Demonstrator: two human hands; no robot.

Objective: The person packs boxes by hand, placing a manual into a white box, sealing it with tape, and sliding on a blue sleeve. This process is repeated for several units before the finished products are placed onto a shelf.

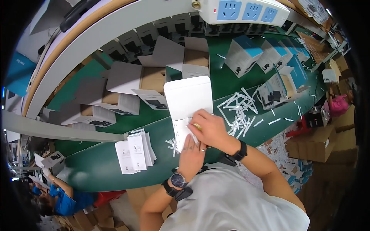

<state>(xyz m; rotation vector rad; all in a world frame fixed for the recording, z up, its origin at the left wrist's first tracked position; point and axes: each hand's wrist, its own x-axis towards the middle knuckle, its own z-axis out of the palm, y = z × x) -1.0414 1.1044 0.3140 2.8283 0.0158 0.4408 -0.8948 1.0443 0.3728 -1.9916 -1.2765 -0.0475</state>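
A white carton (187,98) stands on the green table in front of me with its flap raised. My left hand (191,154) lies against its near part, fingers stretched out and a ring on one of them. Over the carton's opening, my right hand (211,129) is closed, with a small yellow object (197,126) showing between its fingers. Its kind is too small to tell. White paper shows beneath the fingertips, partly hidden by both hands. To the left lies a stack of white printed leaflets (137,152).
Open cartons (152,82) stand behind to the left; blue-topped boxes (243,56) stand at the back right. Paper strips (239,111) lie scattered right of my hands. A power strip (246,12) hangs above. Other people sit at far left (65,198) and far right (339,104).
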